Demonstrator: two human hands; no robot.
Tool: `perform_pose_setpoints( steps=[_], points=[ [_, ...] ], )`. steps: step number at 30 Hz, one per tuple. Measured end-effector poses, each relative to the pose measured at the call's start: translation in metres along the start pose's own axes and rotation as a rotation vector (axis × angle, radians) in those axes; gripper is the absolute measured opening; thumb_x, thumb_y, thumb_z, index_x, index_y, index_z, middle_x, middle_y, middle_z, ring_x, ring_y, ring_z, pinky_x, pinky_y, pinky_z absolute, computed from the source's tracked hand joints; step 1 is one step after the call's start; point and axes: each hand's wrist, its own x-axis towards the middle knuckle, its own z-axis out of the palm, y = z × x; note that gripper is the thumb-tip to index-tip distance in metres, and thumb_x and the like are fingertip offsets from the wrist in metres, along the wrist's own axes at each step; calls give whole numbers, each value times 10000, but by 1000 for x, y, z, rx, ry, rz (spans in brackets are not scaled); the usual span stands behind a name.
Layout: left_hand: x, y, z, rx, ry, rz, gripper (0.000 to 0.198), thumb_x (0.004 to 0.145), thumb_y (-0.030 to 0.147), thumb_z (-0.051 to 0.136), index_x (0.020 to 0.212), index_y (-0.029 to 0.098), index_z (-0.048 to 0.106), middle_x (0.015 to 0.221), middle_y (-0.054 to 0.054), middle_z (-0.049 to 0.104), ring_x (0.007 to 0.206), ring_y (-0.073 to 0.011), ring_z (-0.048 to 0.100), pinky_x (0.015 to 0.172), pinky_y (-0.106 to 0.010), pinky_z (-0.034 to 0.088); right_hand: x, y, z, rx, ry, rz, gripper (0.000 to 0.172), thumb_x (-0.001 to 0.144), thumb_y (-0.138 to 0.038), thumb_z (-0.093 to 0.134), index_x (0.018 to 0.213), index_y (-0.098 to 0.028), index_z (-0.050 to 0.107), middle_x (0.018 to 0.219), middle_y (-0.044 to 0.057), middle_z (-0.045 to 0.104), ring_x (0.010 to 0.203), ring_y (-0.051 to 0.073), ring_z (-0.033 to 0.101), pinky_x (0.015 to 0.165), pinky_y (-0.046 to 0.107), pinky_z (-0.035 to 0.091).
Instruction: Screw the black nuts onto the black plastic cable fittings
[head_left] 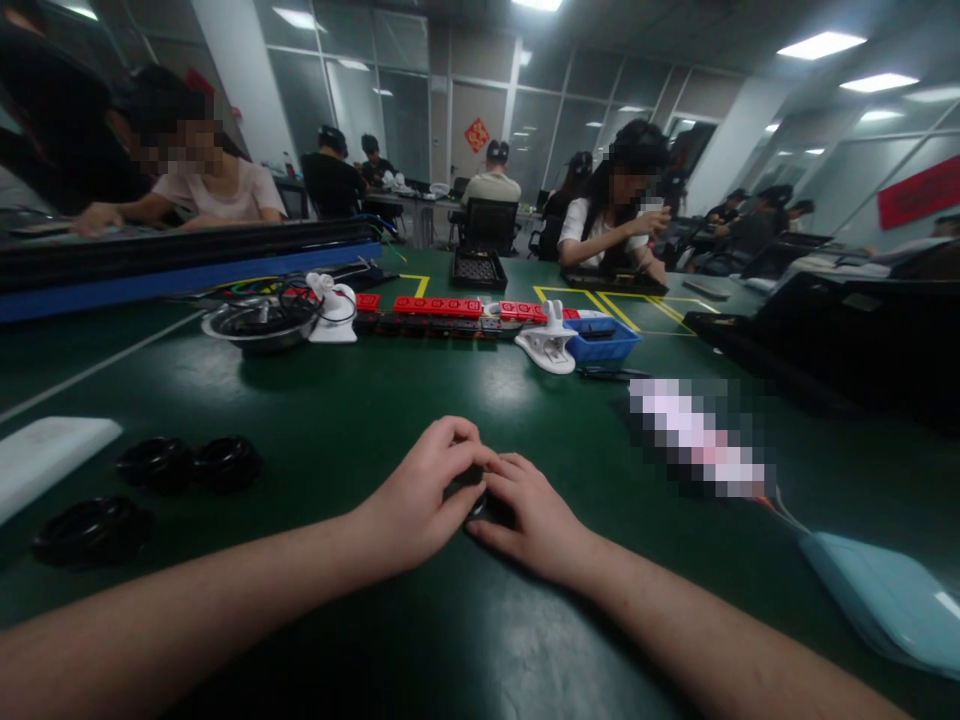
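My left hand [435, 490] and my right hand [529, 515] meet at the middle of the green table [315, 400]. Between them is a small black object [480, 507], mostly covered by the fingers. The left fingers curl around its left side, with thumb and fingertips near it. My right hand rests low over its right side, fingers bent and touching the left fingertips. What exactly the object is cannot be made out. Black coiled rings [154, 463] lie on the table to the left of my hands.
A white block [52, 450] is at the left edge. Farther back are a metal bowl [259, 325], red power strips [439, 306], a white clip [550, 345] and a blue tray [604, 342]. A light-blue pouch [885, 595] lies right. People sit beyond.
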Motion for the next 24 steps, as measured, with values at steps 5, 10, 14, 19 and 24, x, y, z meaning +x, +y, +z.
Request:
perform_pose_setpoints(
  steps=[5, 10, 14, 19, 24],
  points=[
    [1, -19, 22, -5, -34, 155, 236, 828, 104, 429, 967, 186, 602, 1131, -71, 513, 1086, -201, 460, 934, -377, 400, -2, 2, 1, -30, 10, -2, 351, 697, -278, 679, 1024, -200, 577, 1122, 55, 563, 1070, 230, 435, 942, 410, 320],
    [-10, -26, 22, -16, -119, 248, 257, 860, 137, 408, 1028, 197, 593, 1116, -74, 552, 1074, -205, 483, 915, -376, 422, -3, 4, 2, -40, 7, -34, 205, 705, -311, 661, 885, -219, 627, 1082, 37, 574, 1035, 226, 456, 905, 396, 348],
    [-8, -24, 21, 28, -158, 343, 252, 857, 142, 432, 1071, 165, 563, 1078, -96, 552, 1055, -209, 478, 912, -364, 420, -2, 5, 3, -48, 21, -40, 280, 714, -356, 657, 945, -203, 613, 1088, 56, 574, 1034, 233, 460, 913, 402, 342],
    [-8, -23, 21, 35, -190, 327, 383, 830, 53, 357, 1174, 163, 485, 1151, -100, 523, 1124, -205, 431, 961, -383, 381, 0, 8, 4, 29, 70, -38, 263, 748, -291, 648, 981, -182, 592, 1028, 48, 615, 978, 201, 503, 897, 361, 362],
    [-9, -24, 16, -15, -247, 332, 454, 837, 51, 339, 1266, 184, 401, 1286, -81, 456, 1240, -196, 336, 1029, -403, 310, 0, 10, 2, 61, 69, -48, 235, 750, -337, 648, 930, -189, 618, 1006, 49, 620, 973, 204, 509, 882, 354, 369]
  ],
)
